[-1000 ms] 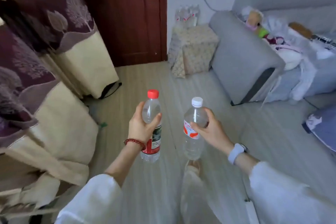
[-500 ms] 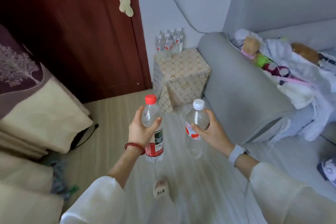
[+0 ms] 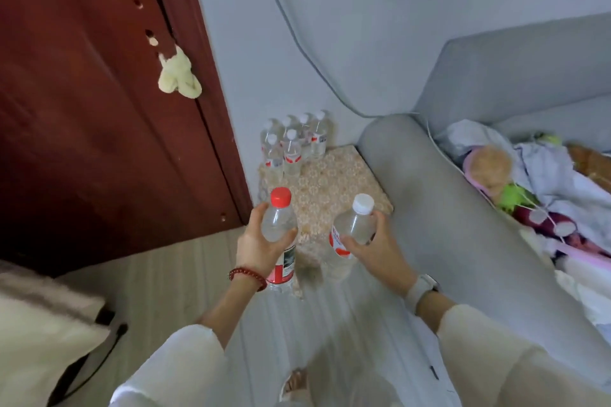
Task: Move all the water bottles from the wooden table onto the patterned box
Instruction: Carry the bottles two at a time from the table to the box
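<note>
Bottles, perhaps six, on patterned box beside sofa.

Single head view, angled steeply down, close above patterned box.

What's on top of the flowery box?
A bunch of white-capped water bottles stands at the back of the patterned box. The held bottles cover its front edge, so anything there is hidden.

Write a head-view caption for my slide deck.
Left hand and right hand carry two bottles toward the patterned box.
</note>
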